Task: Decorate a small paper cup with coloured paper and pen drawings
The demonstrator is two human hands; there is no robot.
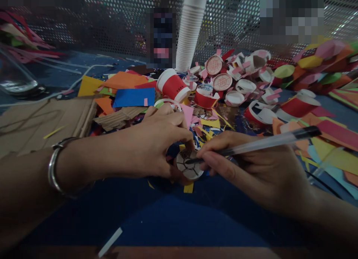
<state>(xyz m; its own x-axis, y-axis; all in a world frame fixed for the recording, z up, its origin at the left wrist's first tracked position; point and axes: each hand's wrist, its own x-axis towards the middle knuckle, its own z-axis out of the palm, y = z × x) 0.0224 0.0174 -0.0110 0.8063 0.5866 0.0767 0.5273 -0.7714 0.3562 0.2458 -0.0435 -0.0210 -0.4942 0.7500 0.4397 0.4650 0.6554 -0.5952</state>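
Note:
Between my hands is a small white paper cup bottom [192,171] with dark lines drawn over its round face. My left hand [165,139] grips it by the rim, thumb on the near side and fingers curled over the far side. My right hand [251,173] is closed around a pen [268,142] with a clear barrel and a black end cap. The pen slants up to the right, and its dark tip meets the drawn face. Yellow and pink paper scraps [208,124] lie just behind the cup bottom.
Several cut cup pieces [223,81] are heaped behind my hands, near a tall stack of paper cups [190,35] and a tipped red cup [173,85]. Cardboard [41,121] lies left, coloured paper [335,147] right. A white strip [110,242] rests near the table's front edge.

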